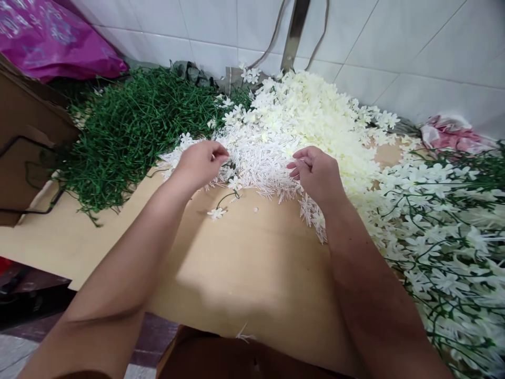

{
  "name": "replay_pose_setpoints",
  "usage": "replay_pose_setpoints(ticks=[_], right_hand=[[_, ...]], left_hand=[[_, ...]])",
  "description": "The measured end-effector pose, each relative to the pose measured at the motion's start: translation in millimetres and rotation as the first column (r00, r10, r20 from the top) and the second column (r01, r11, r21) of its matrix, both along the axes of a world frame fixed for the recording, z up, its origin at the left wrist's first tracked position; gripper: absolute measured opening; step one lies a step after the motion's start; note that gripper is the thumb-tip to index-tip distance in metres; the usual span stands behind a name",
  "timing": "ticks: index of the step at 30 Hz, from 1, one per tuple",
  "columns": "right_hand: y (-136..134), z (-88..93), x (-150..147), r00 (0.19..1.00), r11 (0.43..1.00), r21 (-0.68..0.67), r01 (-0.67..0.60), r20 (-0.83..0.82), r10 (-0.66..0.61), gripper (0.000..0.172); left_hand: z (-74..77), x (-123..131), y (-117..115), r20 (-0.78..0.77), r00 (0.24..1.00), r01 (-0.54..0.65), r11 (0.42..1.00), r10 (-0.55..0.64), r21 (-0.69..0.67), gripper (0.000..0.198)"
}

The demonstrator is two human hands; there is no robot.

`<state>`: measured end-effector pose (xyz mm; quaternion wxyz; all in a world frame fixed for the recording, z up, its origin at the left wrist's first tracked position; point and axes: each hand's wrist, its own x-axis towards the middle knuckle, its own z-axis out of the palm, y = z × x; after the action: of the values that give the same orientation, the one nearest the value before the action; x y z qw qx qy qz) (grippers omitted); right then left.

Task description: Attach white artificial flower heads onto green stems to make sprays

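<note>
My left hand [203,160] is closed in a pinch at the near edge of a pile of white stamens [260,163]; what its fingertips hold is hidden. Below it, a green stem [226,196] with small white artificial flowers [216,213] rests by the cardboard. Over the right part of the stamens, my right hand [315,171] has its fingers loosely curled, tips slightly apart, with nothing visible between them. Behind it spreads a big heap of cream-white petals [315,110]. A mound of green plastic stems [138,126] lies left of my left hand.
Assembled white flowers on green stems [445,252] cover the right side. A cardboard box [27,142] stands at the left, below a purple bag [59,42]. Tan cardboard [244,263] covers the work surface. A tiled wall [414,47] rises behind, near a red-white plastic bag [453,134].
</note>
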<state>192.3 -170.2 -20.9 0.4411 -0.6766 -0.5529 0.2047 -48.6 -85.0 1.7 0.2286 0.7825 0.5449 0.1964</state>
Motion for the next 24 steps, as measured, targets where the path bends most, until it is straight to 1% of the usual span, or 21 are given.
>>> replay_pose_setpoints(ticks=[1, 3, 6, 9, 11, 13, 15, 17, 19, 21, 23, 24], right_hand=[[0, 0.3, 0, 1.000, 1.000, 0.015, -0.002, 0.011, 0.002, 0.011], [0, 0.8, 1, 0.998, 0.999, 0.048, 0.002, 0.059, -0.004, 0.005], [1, 1.8, 1, 0.987, 0.996, 0.086, 0.021, 0.157, -0.035, 0.011], [2, 3.9, 1, 0.976, 0.994, 0.106, 0.026, 0.213, -0.048, 0.016], [2, 5.8, 1, 0.973, 0.993, 0.117, 0.023, 0.225, -0.049, 0.015], [2, 7.1, 2, 0.977, 0.992, 0.127, 0.014, 0.210, -0.041, 0.013], [3, 7.4, 2, 0.986, 0.990, 0.142, 0.002, 0.164, -0.025, 0.009], [3, 7.2, 1, 0.994, 0.988, 0.151, -0.009, 0.108, -0.008, 0.007], [3, 6.9, 1, 0.998, 0.987, 0.157, -0.013, 0.062, 0.004, 0.006], [2, 7.0, 0, 1.000, 0.986, 0.163, -0.016, 0.022, 0.012, 0.007], [2, 7.2, -1, 1.000, 0.984, 0.176, -0.014, -0.021, 0.018, 0.008], [2, 7.0, -2, 0.999, 0.984, 0.180, -0.010, -0.045, 0.018, 0.008]], left_hand=[[-1.3, 2, 9, 0.001, 0.999, -0.046, 0.998, 0.046, 0.053, 0.013], [-5.7, 8, 23, -0.018, 0.998, -0.053, 0.992, 0.055, 0.113, 0.012], [-13.1, 24, 37, -0.040, 0.999, -0.015, 0.988, 0.022, 0.156, 0.016], [-17.6, 41, 47, -0.042, 0.998, -0.046, 0.986, 0.054, 0.162, 0.020], [-17.7, 50, 53, -0.025, 0.997, -0.064, 0.984, 0.069, 0.168, 0.021], [-15.5, 57, 55, 0.026, 0.999, -0.051, 0.979, 0.047, 0.196, 0.022], [-12.3, 64, 53, 0.056, 0.998, -0.004, 0.976, -0.009, 0.216, 0.021], [-9.7, 71, 51, 0.023, 0.997, 0.068, 0.978, -0.074, 0.199, 0.020], [-8.9, 77, 52, -0.010, 0.995, 0.099, 0.980, -0.099, 0.170, 0.015], [-8.8, 80, 56, 0.036, 0.997, 0.055, 0.987, -0.061, 0.152, 0.012], [-7.2, 78, 60, 0.172, 0.985, -0.012, 0.994, -0.007, 0.109, 0.010], [-5.3, 75, 60, 0.263, 0.965, -0.033, 0.997, 0.013, 0.070, 0.009]])
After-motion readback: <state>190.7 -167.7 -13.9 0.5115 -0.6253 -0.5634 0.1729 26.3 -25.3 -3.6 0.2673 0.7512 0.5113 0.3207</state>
